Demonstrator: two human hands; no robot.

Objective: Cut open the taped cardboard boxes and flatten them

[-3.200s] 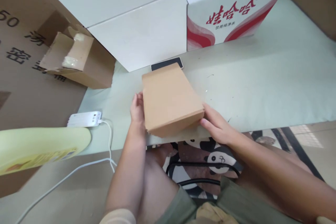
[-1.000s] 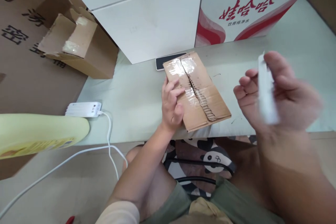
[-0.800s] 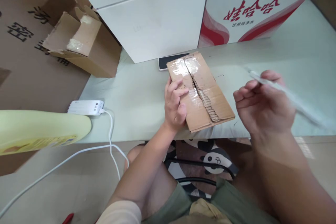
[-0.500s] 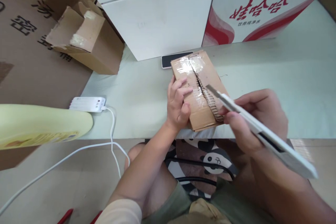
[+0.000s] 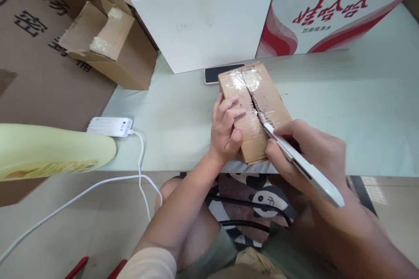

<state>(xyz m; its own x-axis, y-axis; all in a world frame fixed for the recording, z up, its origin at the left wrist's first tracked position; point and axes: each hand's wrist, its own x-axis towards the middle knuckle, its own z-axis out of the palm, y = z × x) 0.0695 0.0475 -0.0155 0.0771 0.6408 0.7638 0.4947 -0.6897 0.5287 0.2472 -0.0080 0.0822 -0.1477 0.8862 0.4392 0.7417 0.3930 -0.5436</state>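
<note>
A small taped cardboard box (image 5: 273,96) rests near the front edge of the table, a ragged slit running along its top between the flaps. My left hand (image 5: 226,128) grips the box's left side, fingers bent over the top and thumb near the front corner. In my right hand (image 5: 307,152) is a white utility knife (image 5: 306,168), pinched between thumb and fingers. Its front end meets the slit toward the near half of the box; the blade itself is hidden there, apparently inside the gap.
Behind the box lie a phone (image 5: 212,76) and large white cartons (image 5: 209,26), one with red print. An open cardboard box (image 5: 134,56) stands at the back left. A white power bank (image 5: 109,127) with a cable and a pale yellow bottle (image 5: 55,146) are at left.
My right hand has brought the knife down and leftward, from above the box onto its slit. The left hand keeps its hold on the box.
</note>
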